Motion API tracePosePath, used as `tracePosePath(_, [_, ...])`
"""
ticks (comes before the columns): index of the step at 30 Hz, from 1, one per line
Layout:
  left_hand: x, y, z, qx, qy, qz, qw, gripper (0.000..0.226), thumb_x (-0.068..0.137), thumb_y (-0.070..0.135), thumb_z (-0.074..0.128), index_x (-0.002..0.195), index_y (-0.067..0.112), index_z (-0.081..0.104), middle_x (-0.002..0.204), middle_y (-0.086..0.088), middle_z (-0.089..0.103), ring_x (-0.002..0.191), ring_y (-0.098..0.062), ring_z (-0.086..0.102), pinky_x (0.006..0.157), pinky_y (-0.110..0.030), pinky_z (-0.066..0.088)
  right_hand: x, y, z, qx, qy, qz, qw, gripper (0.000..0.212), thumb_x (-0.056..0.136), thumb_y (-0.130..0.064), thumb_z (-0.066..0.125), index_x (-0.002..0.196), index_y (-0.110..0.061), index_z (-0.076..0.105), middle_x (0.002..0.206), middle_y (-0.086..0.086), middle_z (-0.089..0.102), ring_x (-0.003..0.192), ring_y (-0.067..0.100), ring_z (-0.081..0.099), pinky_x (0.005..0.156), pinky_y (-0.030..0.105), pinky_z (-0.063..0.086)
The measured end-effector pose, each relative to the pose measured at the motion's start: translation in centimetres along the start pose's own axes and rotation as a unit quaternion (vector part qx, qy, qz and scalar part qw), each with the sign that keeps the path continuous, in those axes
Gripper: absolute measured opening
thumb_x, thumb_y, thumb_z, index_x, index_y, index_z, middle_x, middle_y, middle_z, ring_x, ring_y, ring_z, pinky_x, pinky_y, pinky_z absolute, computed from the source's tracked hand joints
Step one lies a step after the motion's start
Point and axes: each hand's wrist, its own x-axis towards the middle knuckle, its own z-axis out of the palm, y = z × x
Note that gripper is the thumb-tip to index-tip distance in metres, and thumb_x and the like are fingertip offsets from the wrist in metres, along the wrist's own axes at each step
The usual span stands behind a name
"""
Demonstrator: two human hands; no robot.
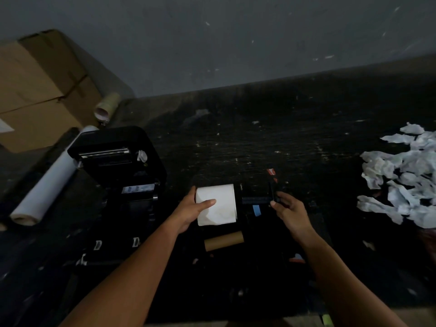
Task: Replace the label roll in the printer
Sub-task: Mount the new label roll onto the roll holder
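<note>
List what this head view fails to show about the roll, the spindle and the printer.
- Black spindle: its outline melts into the dark table; the right hand covers its end.
- White label roll: its left end is hidden by the left hand.
- Open printer: the roll bay is too dark to read.
- Crumpled paper: cut by the right edge.

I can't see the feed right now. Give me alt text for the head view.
The left hand grips a white label roll while the right hand holds the black spindle sticking out of its side, above a dark table. An empty cardboard core lies just below; the printer sits open to the left.
</note>
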Motion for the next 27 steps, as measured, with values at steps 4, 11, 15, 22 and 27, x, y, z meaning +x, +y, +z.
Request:
tracePosePath(4, [-0.1, -0.1, 0.2, -0.016, 0.007, -0.002, 1.000, 0.051, 0.082, 0.015, 0.073, 0.127, 0.024, 0.052, 0.124, -0.007, 0.063, 0.113, -0.023, 0.060, 0.102, -0.042, 0.048, -0.3, -0.3, 1.0, -0.012, -0.008, -0.037, 0.999, 0.044, 0.088, -0.007, 0.061, 0.130, -0.009, 0.050, 0.122, 0.005, 0.058, 0.110, 0.013, 0.054, 0.097, 0.029, 0.042])
tracePosePath(11, [-0.7, -0.1, 0.5, -0.035, 0.012, -0.004, 0.999, 0.050, 0.082, 0.016, 0.072, 0.128, 0.022, 0.054, 0.121, -0.006, 0.064, 0.110, -0.021, 0.061, 0.093, -0.033, 0.050, 1.0, 0.3, 3.3, -0.071, -0.048, -0.054, 0.995, 0.040, 0.082, -0.002, 0.066, 0.121, -0.002, 0.055, 0.114, 0.014, 0.063, 0.114, 0.031, 0.058, 0.091, 0.028, 0.045])
tracePosePath(15, [-0.9, -0.2, 0.7, -0.036, 0.015, 0.003, 0.999, 0.055, 0.082, 0.015, 0.072, 0.133, 0.018, 0.051, 0.123, -0.006, 0.063, 0.110, -0.020, 0.061, 0.092, -0.032, 0.050, 1.3, 0.3, 6.4, -0.115, -0.089, -0.051, 0.988, 0.040, 0.081, -0.007, 0.068, 0.119, -0.009, 0.058, 0.115, 0.009, 0.064, 0.113, 0.024, 0.059, 0.099, 0.032, 0.043])
tracePosePath(22, [-1.5, -0.9, 0.9, -0.043, 0.033, 0.022, 0.998, 0.057, 0.081, 0.014, 0.073, 0.134, 0.018, 0.052, 0.120, -0.004, 0.066, 0.104, -0.014, 0.064, 0.086, -0.026, 0.053, 1.6, 0.8, 7.4, -0.101, -0.098, -0.003, 0.990, 0.064, 0.071, -0.065, 0.051, 0.126, -0.033, 0.053, 0.134, 0.005, 0.054, 0.121, 0.022, 0.052, 0.104, 0.046, 0.042])
tracePosePath(27, [-1.9, -1.3, 0.9, -0.016, 0.043, 0.052, 0.998, 0.065, 0.080, 0.020, 0.075, 0.138, 0.025, 0.045, 0.126, 0.001, 0.062, 0.111, -0.011, 0.060, 0.092, -0.028, 0.052, 0.8, -1.0, 8.3, -0.057, -0.129, 0.039, 0.989, 0.095, 0.058, -0.081, 0.057, 0.138, -0.034, 0.040, 0.137, -0.005, 0.049, 0.126, 0.021, 0.047, 0.107, 0.047, 0.038])
